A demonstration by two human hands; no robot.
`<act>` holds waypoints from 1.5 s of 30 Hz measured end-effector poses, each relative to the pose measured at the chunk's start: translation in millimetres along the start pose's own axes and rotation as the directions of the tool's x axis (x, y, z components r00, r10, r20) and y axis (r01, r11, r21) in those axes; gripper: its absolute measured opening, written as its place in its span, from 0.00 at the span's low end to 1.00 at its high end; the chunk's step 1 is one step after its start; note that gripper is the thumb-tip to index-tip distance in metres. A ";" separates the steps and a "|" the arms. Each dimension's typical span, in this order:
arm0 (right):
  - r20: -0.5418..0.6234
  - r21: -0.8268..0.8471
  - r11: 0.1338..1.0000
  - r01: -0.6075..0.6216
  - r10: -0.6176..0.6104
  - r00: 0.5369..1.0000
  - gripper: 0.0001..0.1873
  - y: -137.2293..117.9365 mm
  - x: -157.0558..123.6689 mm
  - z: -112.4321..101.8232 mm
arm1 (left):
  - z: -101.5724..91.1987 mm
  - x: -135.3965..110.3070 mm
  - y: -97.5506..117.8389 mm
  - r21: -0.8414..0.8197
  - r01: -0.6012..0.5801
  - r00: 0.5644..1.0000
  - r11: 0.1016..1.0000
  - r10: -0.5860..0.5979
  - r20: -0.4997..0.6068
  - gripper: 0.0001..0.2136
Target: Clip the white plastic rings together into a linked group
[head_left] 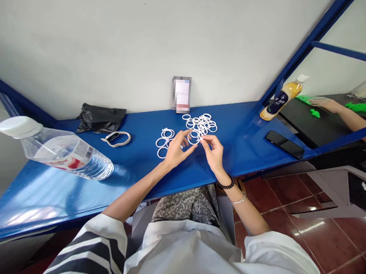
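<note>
A white ring (188,140), thin and with a small tab on it, is held up between my two hands above the blue table. My right hand (213,152) pinches its right side between thumb and fingertips. Around its left and lower edge, the thumb and index finger of my left hand (176,150) close, while the other fingers curl behind. Just beyond my hands lies a loose pile of similar white rings (213,127). A smaller group of white rings (161,142) rests left of my left hand, partly hidden by it.
A phone (181,96) leans against the wall. Leftward are a black plastic bag (101,118), a pale banded watch (123,139) and a large water bottle (73,155). Rightward, a drink bottle (279,102) and dark phone (284,145) lie before another person's arm (354,120).
</note>
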State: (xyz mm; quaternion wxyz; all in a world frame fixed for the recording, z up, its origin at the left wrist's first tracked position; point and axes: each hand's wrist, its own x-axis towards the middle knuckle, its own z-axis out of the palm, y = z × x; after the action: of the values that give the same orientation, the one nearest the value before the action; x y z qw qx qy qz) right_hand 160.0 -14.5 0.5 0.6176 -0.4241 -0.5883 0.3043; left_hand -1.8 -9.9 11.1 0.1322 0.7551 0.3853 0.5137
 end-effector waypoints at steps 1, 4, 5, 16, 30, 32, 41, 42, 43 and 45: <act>0.002 -0.004 1.000 0.004 -0.004 1.000 0.10 0.3 0.0 0.1 | -0.1 -0.1 0.0 0.001 0.005 1.000 1.000 -0.005 0.002 0.20; 0.007 -0.007 1.000 0.012 -0.012 1.000 0.10 1.2 -0.1 0.3 | -0.6 -0.1 0.0 0.003 0.012 1.000 1.000 -0.012 0.003 0.20; 0.008 -0.008 1.000 0.015 -0.014 1.000 0.10 1.4 -0.1 0.4 | -0.7 -0.1 0.1 0.003 0.011 1.000 1.000 -0.011 0.004 0.20; 0.021 0.019 1.000 0.018 -0.018 1.000 0.10 -2.4 -0.6 1.1 | -0.7 -0.3 -1.3 0.037 -0.014 0.999 0.999 0.016 -0.034 0.20; 0.036 -0.081 0.988 0.128 -0.125 0.991 0.09 -5.8 -1.3 0.0 | -1.2 0.7 0.1 0.020 0.003 1.000 1.000 -0.003 -0.012 0.21; 0.028 -0.094 0.985 0.143 -0.141 0.990 0.09 -5.1 -1.2 -0.1 | -0.9 0.7 -0.4 0.005 0.018 1.000 1.000 -0.018 0.001 0.22; 0.028 -0.113 0.981 0.155 -0.153 0.988 0.08 -3.9 -0.9 -0.2 | -1.7 1.2 -1.1 -0.035 0.019 0.998 0.999 -0.017 0.065 0.23; 0.029 -0.113 0.982 0.153 -0.150 0.988 0.08 -4.0 -0.9 -0.2 | -1.7 1.1 -0.9 -0.035 0.023 0.998 0.999 -0.021 0.066 0.23; 0.030 -0.112 0.982 0.150 -0.147 0.989 0.08 -4.0 -1.0 -0.3 | -1.7 1.0 -0.8 -0.034 0.029 0.997 0.999 -0.027 0.067 0.24; 0.029 -0.106 0.984 0.143 -0.140 0.990 0.08 -4.0 -1.2 -0.3 | -1.5 0.7 -0.6 -0.030 0.041 0.997 0.999 -0.039 0.065 0.24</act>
State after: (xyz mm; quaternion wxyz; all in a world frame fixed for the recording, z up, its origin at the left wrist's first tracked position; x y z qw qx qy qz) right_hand 159.6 -17.4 3.4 0.6074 -0.4108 -0.6391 0.2319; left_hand -3.3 -9.3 11.8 0.1662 0.7613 0.3878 0.4924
